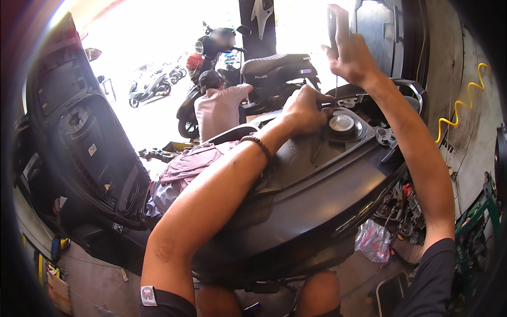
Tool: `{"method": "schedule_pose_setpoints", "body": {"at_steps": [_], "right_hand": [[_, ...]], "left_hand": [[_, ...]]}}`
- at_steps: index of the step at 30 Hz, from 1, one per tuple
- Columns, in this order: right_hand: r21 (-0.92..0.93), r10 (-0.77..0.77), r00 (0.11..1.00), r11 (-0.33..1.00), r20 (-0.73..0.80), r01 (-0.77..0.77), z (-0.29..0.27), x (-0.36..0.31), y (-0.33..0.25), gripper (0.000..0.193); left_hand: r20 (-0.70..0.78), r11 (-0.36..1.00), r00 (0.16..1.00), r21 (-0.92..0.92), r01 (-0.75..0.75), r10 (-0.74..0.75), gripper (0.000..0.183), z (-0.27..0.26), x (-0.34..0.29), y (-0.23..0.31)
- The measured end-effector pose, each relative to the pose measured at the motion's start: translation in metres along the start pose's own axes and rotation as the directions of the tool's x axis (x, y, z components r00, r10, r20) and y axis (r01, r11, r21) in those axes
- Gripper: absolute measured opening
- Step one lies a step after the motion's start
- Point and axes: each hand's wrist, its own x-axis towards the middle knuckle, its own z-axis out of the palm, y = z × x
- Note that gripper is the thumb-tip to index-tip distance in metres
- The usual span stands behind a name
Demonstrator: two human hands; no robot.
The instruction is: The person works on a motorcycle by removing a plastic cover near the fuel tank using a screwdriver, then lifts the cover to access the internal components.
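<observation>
We're likely screwdriving on the scooter (pixel 317 193): right hand (pixel 353 61) grips the screwdriver (pixel 332 27), left hand (pixel 306 110) curls nearby, hold unclear. Next needs steady alignment.

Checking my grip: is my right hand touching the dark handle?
Touching: the head view shows the right hand gripping the dark handle, with no gap visible.

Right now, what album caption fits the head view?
Right hand holds a screwdriver over a dark scooter; left hand beside its silver cap.
</observation>
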Motion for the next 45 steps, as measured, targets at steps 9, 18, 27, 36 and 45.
{"method": "schedule_pose_setpoints", "body": {"at_steps": [9, 18, 27, 36, 45], "right_hand": [[-0.26, -0.143, 0.989, 0.957, -0.041, 0.128, 0.003, 0.007, 0.011, 0.095], [-0.257, -0.203, 0.978, 0.949, -0.055, 0.182, -0.006, 0.007, 0.032, 0.092], [-0.248, -0.182, 0.881, 0.966, -0.436, 0.077, -0.045, 0.013, 0.039, 0.08], [0.047, 0.223, 0.867, 0.973, -0.446, -0.226, -0.061, 0.02, 0.093, 0.078], [0.249, 0.481, 0.792, 0.876, -0.375, -0.414, -0.062, 0.018, 0.081, 0.071]], "left_hand": [[-0.022, 0.996, 0.999, 0.084, -0.037, 0.039, 0.028, 0.006, 0.004, -0.008], [0.046, 0.998, 0.997, -0.02, 0.057, -0.056, 0.035, 0.002, 0.005, 0.006], [0.218, 0.838, 0.946, 0.445, -0.315, 0.24, 0.019, -0.026, 0.037, 0.036], [0.287, 0.741, 0.911, 0.532, -0.41, 0.298, 0.015, -0.024, 0.049, 0.058], [0.313, 0.771, 0.919, 0.514, -0.377, 0.241, 0.014, -0.017, 0.049, 0.047]]}}
